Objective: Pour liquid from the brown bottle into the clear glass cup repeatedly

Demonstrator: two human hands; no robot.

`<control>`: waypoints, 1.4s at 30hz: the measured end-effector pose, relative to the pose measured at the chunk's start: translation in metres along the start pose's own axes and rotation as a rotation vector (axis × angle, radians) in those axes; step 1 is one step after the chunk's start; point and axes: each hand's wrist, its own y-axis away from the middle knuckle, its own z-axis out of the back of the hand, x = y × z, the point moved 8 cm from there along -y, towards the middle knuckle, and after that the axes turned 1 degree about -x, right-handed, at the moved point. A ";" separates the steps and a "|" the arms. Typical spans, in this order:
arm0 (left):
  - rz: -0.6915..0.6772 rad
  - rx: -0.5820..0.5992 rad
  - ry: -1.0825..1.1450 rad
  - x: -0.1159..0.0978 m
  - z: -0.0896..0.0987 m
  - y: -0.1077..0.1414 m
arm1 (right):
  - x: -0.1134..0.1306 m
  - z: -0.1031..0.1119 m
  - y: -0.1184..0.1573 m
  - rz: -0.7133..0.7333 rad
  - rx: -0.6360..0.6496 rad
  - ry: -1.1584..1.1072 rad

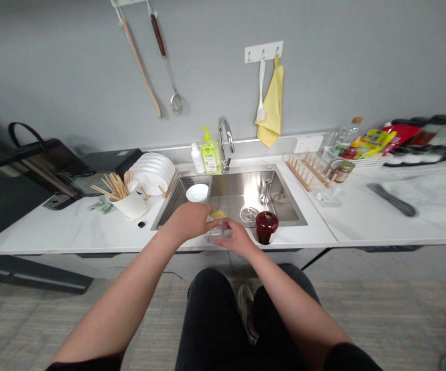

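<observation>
On my feed, a grey wall (362, 77) rises behind a white marble-look counter (52, 234), with carpet (400, 314) below. A steel sink (284, 219) is set into the counter, and a faucet (226, 139) stands at its twelve o'clock. A wire rack (178, 198) sits at nine o'clock, and a dark red lidded cup (266, 227) stands on the counter at about five o'clock, just in front of the sink. Both hands meet at six o'clock, over the sink's front edge. The right hand (238, 238) is curled closed around a clear glass (220, 232), whose long axis lies roughly sideways. I can't tell which way its mouth points. The left hand (190, 220) reaches across with its fingers extended, beside a yellow sponge (218, 214); I can't tell whether it has hold of the sponge.
</observation>
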 end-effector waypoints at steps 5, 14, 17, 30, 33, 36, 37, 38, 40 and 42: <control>-0.058 0.060 0.017 -0.006 -0.007 0.005 | -0.002 0.001 0.001 -0.017 -0.011 0.058; -0.013 0.074 -0.006 -0.011 -0.007 0.007 | 0.000 0.001 0.002 -0.012 -0.013 0.016; -0.169 0.048 0.080 -0.023 -0.003 0.007 | -0.002 0.001 0.002 -0.032 -0.015 0.011; -0.174 0.045 0.133 -0.027 -0.002 0.007 | 0.002 0.002 0.001 -0.008 -0.002 -0.015; -0.075 0.028 0.076 -0.020 -0.003 0.006 | 0.000 0.002 0.001 0.000 -0.011 -0.028; -0.020 0.062 0.028 -0.015 -0.012 0.004 | -0.002 0.001 0.002 -0.010 -0.009 0.014; -0.032 0.069 0.023 -0.016 -0.014 0.004 | -0.003 0.001 0.002 -0.016 -0.014 0.027; -0.049 0.067 0.018 -0.018 -0.015 0.003 | -0.003 0.002 0.002 -0.022 -0.021 0.035; -0.098 0.047 0.012 -0.021 -0.014 0.004 | -0.002 0.004 0.001 -0.031 -0.037 0.029; -0.158 0.035 0.036 -0.024 -0.011 0.005 | 0.000 0.006 0.001 -0.027 -0.036 0.003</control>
